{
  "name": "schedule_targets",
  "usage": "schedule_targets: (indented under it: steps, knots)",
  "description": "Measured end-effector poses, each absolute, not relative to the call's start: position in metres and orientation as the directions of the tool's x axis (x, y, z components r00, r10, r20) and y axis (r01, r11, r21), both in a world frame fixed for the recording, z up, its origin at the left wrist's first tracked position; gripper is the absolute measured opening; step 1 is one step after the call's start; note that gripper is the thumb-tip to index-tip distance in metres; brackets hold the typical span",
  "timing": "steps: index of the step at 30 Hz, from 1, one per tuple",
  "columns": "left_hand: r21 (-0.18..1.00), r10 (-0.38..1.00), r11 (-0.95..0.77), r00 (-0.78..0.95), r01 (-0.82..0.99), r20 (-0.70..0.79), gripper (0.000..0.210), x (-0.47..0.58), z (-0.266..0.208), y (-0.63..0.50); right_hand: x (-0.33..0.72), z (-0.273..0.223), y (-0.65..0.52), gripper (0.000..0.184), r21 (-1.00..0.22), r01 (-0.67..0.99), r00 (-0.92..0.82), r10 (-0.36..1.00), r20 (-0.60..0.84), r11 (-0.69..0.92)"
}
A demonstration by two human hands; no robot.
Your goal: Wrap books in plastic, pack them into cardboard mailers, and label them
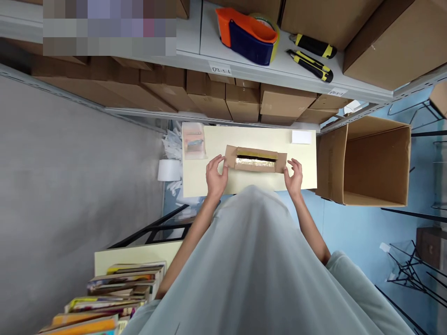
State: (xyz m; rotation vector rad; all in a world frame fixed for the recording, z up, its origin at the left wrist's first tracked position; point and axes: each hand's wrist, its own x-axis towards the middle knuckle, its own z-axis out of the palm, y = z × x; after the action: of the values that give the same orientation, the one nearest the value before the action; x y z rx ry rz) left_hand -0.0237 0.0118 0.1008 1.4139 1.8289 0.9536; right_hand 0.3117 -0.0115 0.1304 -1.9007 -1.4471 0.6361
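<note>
A person in a loose, pale blue-grey garment (pixel 258 260) sits or stands, the angle does not tell which, at a rectangular cream-coloured tabletop (pixel 307 163), both bare hands at the 2 ends of a long, narrow brown cardboard carton (pixel 231 157). The carton lies near the middle of the tabletop, its length running from side to side, with shiny gold-coloured material (pixel 256 162) and a dark strip showing in its middle. The left hand (pixel 216 177) is at the carton's left end, thumb and fingers apart and curved; the right hand (pixel 294 178) mirrors it at the right end, thumb tip at the edge, fingers bent and apart from the thumb. Whether either hand is clamped on the cardboard cannot be told.

Behind the carton sit a small white rectangular box (pixel 301 137), right, and a clear, pinkish plastic packet (pixel 194 142), left. A white cylindrical roll (pixel 169 170) stands beside the tabletop's left edge; a large, open brown cardboard box (pixel 331 163) is at the right. On a grey metal shelf (pixel 190 32) above lie an orange-and-navy tape dispenser (pixel 247 44) and 2 black-and-yellow cutters (pixel 316 45). Colourful books (pixel 125 284) fill the lower left.
</note>
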Motion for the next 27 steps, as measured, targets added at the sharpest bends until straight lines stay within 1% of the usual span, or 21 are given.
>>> schedule_targets:
  steps: [2, 4, 7, 11, 13, 14, 16, 18, 20, 22, 24, 26, 27]
  knots:
    - [0.791, 0.986, 0.098, -0.169, 0.604, 0.007, 0.033, -0.02, 0.105, 0.017, 0.309, 0.129, -0.007, 0.033, -0.666, 0.737, 0.201, 0.978, 0.05, -0.117]
    - [0.767, 0.991, 0.088, -0.131, 0.635, -0.004, 0.034, -0.017, 0.105, 0.021, 0.306, 0.123, -0.003, 0.032, -0.633, 0.764, 0.176, 0.984, 0.021, -0.123]
    - [0.773, 0.987, 0.158, -0.109, 0.615, -0.115, 0.04, -0.013, 0.096, 0.021, 0.303, 0.112, -0.002, 0.036, -0.652, 0.732, 0.174, 0.98, -0.099, -0.196]
    - [0.799, 0.955, 0.284, -0.079, 0.53, -0.287, 0.047, -0.006, 0.084, 0.018, 0.297, 0.101, -0.004, 0.048, -0.717, 0.615, 0.167, 0.943, -0.288, -0.328]
    - [0.82, 0.939, 0.323, -0.052, 0.473, -0.34, 0.051, -0.002, 0.084, 0.016, 0.294, 0.101, -0.002, 0.054, -0.73, 0.579, 0.156, 0.928, -0.338, -0.363]
    - [0.829, 0.932, 0.341, -0.047, 0.443, -0.358, 0.052, -0.001, 0.085, 0.016, 0.293, 0.102, 0.001, 0.056, -0.727, 0.584, 0.151, 0.928, -0.34, -0.362]
    - [0.844, 0.923, 0.37, -0.051, 0.388, -0.381, 0.05, 0.0, 0.089, 0.015, 0.293, 0.106, 0.011, 0.06, -0.711, 0.629, 0.133, 0.945, -0.299, -0.313]
    - [0.859, 0.92, 0.38, -0.049, 0.342, -0.388, 0.046, -0.001, 0.092, 0.015, 0.295, 0.109, 0.025, 0.061, -0.709, 0.672, 0.074, 0.971, -0.225, -0.216]
    - [0.874, 0.921, 0.378, -0.027, 0.307, -0.389, 0.045, -0.001, 0.094, 0.015, 0.298, 0.111, 0.043, 0.059, -0.727, 0.674, -0.001, 0.984, -0.177, -0.13]
    - [0.883, 0.919, 0.377, 0.005, 0.279, -0.394, 0.044, 0.001, 0.092, 0.015, 0.301, 0.111, 0.06, 0.058, -0.741, 0.663, -0.047, 0.983, -0.179, -0.103]
    - [0.889, 0.919, 0.374, 0.023, 0.266, -0.393, 0.046, 0.004, 0.089, 0.013, 0.304, 0.11, 0.076, 0.059, -0.73, 0.675, -0.073, 0.975, -0.21, -0.107]
    - [0.892, 0.928, 0.356, 0.008, 0.279, -0.373, 0.046, 0.008, 0.085, 0.012, 0.309, 0.11, 0.089, 0.059, -0.707, 0.701, -0.114, 0.964, -0.239, -0.093]
    - [0.891, 0.933, 0.346, -0.006, 0.294, -0.36, 0.042, 0.01, 0.084, 0.011, 0.312, 0.111, 0.094, 0.055, -0.701, 0.71, -0.145, 0.958, -0.247, -0.073]
